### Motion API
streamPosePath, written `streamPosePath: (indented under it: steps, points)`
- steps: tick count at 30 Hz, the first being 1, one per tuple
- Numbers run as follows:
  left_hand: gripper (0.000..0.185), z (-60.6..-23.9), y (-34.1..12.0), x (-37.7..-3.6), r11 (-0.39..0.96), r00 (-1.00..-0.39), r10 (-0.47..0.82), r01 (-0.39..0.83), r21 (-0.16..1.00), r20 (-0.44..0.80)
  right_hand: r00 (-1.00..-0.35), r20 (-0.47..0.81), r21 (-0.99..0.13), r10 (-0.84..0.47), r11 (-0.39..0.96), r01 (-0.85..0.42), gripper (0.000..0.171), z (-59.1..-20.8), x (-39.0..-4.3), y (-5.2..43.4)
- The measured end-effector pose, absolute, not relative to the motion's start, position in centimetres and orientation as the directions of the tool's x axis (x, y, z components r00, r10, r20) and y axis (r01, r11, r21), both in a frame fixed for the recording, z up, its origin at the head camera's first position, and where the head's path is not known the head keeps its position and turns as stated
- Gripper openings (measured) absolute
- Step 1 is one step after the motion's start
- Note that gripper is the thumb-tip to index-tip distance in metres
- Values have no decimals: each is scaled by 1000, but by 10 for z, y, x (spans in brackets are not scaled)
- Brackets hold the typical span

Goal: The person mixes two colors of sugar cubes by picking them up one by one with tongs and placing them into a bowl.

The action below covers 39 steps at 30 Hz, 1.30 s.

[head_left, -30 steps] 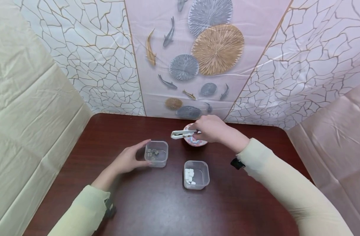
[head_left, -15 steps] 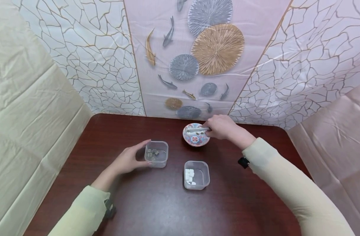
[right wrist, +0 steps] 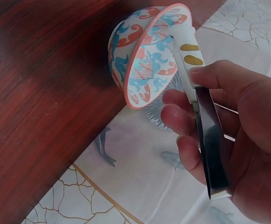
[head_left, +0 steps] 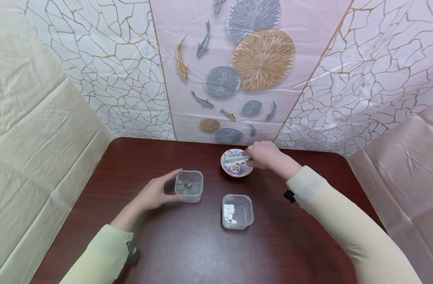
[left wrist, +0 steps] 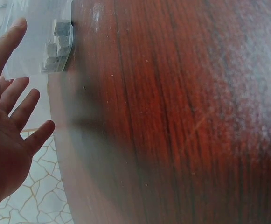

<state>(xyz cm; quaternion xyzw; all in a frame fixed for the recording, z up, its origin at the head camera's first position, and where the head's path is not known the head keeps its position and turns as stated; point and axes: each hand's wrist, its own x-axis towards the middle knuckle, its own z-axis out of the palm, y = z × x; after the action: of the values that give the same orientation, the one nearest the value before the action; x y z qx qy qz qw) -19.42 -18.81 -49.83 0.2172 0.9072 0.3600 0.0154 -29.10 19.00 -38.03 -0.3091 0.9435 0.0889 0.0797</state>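
Note:
My right hand (head_left: pixel 262 154) grips white tongs (head_left: pixel 237 159) whose tips lie over a small patterned bowl (head_left: pixel 235 169) at the back of the dark wooden table (head_left: pixel 188 252). In the right wrist view the tongs (right wrist: pixel 196 88) reach across the bowl's rim (right wrist: pixel 144 74), with my fingers (right wrist: pixel 182 121) curled round them. My left hand (head_left: pixel 153 193) rests with straight fingers against the left side of a clear tub of grey cubes (head_left: pixel 189 185). The left wrist view shows the spread fingers (left wrist: pixel 14 102) beside that tub (left wrist: pixel 56 44).
A second clear tub with white cubes (head_left: pixel 237 211) stands nearer me, in front of the bowl. A patterned sheet (head_left: pixel 237 71) hangs right behind the table's far edge. Draped cloth walls close in at left and right.
My right hand has carried the tongs from above the grey-cube tub back to the right, over the patterned bowl. The left hand has stayed at its tub.

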Motion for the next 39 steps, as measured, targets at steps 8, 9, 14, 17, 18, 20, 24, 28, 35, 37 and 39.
streamPosePath:
  steps: [8, 9, 14, 17, 18, 20, 24, 28, 35, 37, 39]
  points:
    - [94, -499, -187, -194, 647, -906, 403, 383, 660, 131, -807, -223, 146, -548, 799, -583, 37, -378, -291, 189]
    - [94, -499, -187, -194, 648, -906, 403, 384, 658, 132, -809, -217, 145, -547, 801, -581, 36, -377, -290, 190]
    - [94, -498, -187, -194, 649, -905, 402, 387, 655, 135, -811, -184, 134, -556, 803, -581, 36, -373, -287, 194]
    - [95, -498, -187, -194, 648, -905, 403, 387, 656, 136, -807, -162, 127, -567, 799, -587, 24, -371, -286, 198]
    - [95, -499, -187, -194, 648, -905, 402, 386, 656, 135, -806, -151, 122, -573, 798, -590, 20, -371, -285, 199]
    - [95, -499, -187, -194, 649, -906, 402, 384, 657, 133, -799, -128, 117, -588, 791, -601, 11, -371, -284, 202]
    - [95, -500, -188, -194, 649, -907, 399, 381, 659, 131, -783, -85, 104, -616, 776, -622, 12, -371, -281, 205]
    - [94, -500, -188, -194, 647, -907, 399, 381, 661, 132, -763, -40, 92, -645, 758, -646, 23, -370, -276, 207]
    - [94, -501, -189, -193, 646, -908, 399, 379, 663, 130, -723, 10, 52, -691, 723, -689, 32, -358, -264, 196]
    - [94, -501, -189, -193, 645, -907, 399, 380, 663, 132, -713, 12, 51, -701, 713, -700, 33, -354, -259, 190]
    - [94, -500, -189, -194, 645, -907, 401, 382, 662, 132, -701, 18, 56, -713, 700, -712, 31, -352, -255, 182]
